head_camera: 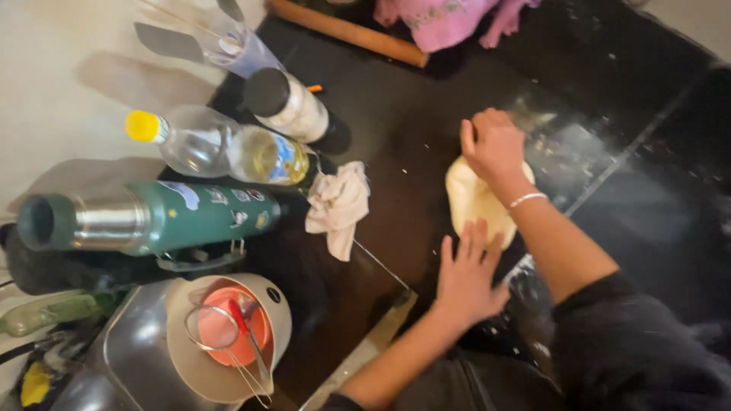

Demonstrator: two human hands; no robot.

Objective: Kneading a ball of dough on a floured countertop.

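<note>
A pale lump of dough (474, 202) lies on the dark countertop (411, 129). My right hand (493, 146) is curled into a fist and presses down on the far side of the dough; a thin silver bracelet circles that wrist. My left hand (466, 275) lies flat with fingers spread at the near edge of the dough, fingertips touching it. Flour dusts the counter to the right of the dough.
Left of the dough lie a crumpled cloth (339, 205), a green flask (145, 219), an oil bottle with yellow cap (221, 146) and a black-capped bottle (293, 106). A wooden rolling pin (346, 32) and pink cloth (442, 21) sit at the back. A bowl with strainer (228, 335) stands near left.
</note>
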